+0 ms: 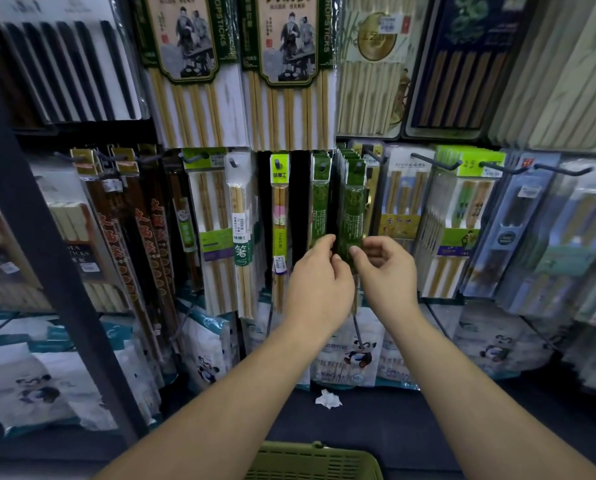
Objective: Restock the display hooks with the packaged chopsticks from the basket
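A narrow dark green pack of chopsticks (352,209) hangs at the front of a stack on a display hook (358,167) in the middle row. My left hand (319,278) pinches the pack's lower left edge. From the other side, my right hand (384,268) pinches its lower right edge with thumb and fingers. A second green pack (320,202) hangs on the hook just to the left. The rim of the green plastic basket (312,460) shows at the bottom of the view; what it holds is hidden.
Hooks left and right carry other chopstick packs, such as a yellow-green one (279,216) and pale bamboo sets (402,202). Large packs (289,71) hang above. White panda-print bags (355,355) stand below. A dark upright post (47,258) runs down the left. Crumpled paper (328,399) lies on the floor.
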